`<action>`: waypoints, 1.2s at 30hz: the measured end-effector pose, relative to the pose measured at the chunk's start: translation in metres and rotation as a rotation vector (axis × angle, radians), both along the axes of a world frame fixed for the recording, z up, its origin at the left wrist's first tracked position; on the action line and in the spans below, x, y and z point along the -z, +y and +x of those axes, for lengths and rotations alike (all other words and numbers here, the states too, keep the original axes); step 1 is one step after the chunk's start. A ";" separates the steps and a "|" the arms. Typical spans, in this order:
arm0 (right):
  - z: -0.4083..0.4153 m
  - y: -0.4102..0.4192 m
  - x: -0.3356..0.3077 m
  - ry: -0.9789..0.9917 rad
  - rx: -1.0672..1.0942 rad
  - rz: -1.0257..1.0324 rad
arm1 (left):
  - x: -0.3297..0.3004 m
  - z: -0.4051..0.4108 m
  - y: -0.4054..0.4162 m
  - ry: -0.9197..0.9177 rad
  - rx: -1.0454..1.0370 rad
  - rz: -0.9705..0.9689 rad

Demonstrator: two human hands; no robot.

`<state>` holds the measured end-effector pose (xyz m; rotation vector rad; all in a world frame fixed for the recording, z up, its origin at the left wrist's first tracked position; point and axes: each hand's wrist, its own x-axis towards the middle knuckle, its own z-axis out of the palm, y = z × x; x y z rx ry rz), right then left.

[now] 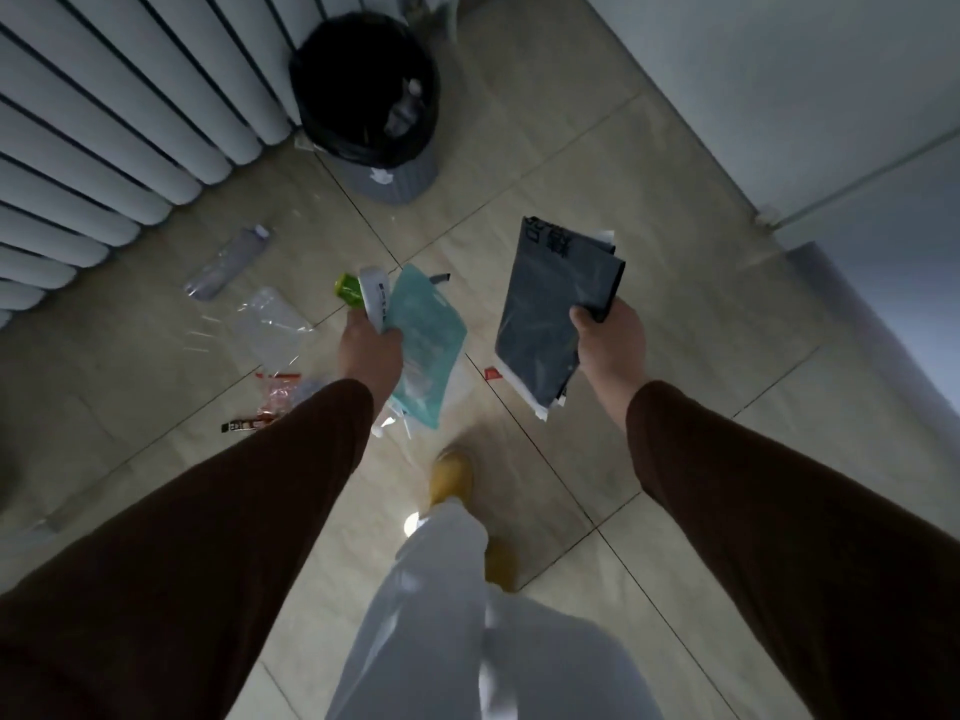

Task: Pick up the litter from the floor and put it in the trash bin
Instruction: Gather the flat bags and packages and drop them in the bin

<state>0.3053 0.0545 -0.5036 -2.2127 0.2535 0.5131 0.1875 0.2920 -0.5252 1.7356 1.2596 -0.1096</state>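
Note:
My left hand (370, 350) is shut on a bunch of litter: a teal plastic pouch (426, 335), a white wrapper (375, 298) and a green packet (349, 291). My right hand (609, 339) grips a dark grey mailer bag (550, 314) by its right edge. The grey trash bin (395, 179) with a black liner (332, 75) stands ahead by the radiator, holding some clear scraps. On the floor lie a clear plastic bottle (228, 262), a clear plastic sheet (272, 324), a red-and-clear wrapper (278, 392), a small dark stick packet (240, 424) and a red scrap (492, 374).
A white radiator (104, 148) runs along the left. A white wall and door frame (779, 96) close off the right. The floor is beige tile. My legs in white trousers (447, 589) and yellow shoes (453, 475) are below my hands.

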 end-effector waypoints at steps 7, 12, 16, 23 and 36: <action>0.082 0.011 0.006 0.017 -0.027 0.096 | -0.003 0.078 -0.004 0.022 -0.095 0.048; 0.148 0.019 0.004 0.048 -0.103 0.112 | -0.005 0.136 -0.009 0.017 -0.200 0.103; 0.196 0.059 -0.001 0.086 -0.145 0.133 | -0.009 0.171 0.012 -0.020 -0.301 0.115; 0.247 0.165 -0.007 0.042 -0.296 0.154 | -0.022 0.215 0.081 -0.125 -0.402 0.095; 0.336 0.342 0.031 -0.005 -0.515 0.223 | 0.003 0.318 0.194 -0.399 -0.575 0.168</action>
